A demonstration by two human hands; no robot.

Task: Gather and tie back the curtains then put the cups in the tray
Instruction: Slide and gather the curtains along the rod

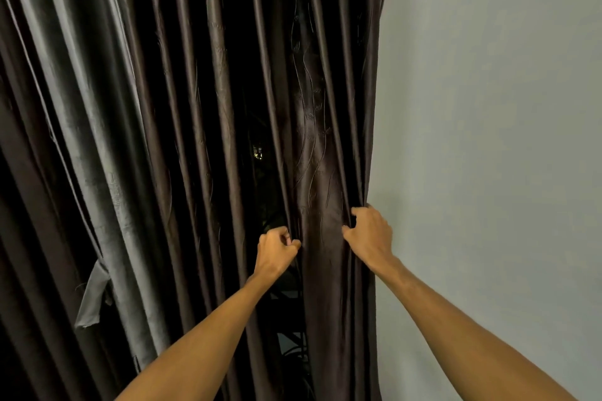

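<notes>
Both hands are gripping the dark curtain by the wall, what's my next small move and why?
Probably draw your left hand toward your right hand, bunching the folds toward the wall. Both hands grip the dark curtain, a flat panel lies spread between them, and no tie is around it.

Two bare, slender forearms (202,329) end in an unadorned left hand (277,249) and right hand (369,234).

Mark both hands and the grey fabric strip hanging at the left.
left hand (277,249), head view, back of the hand, pinching a curtain (321,172) fold.
right hand (369,234), head view, back of the hand, gripping the curtain edge.
grey fabric strip (91,299), head view, middle of the strip.
</notes>
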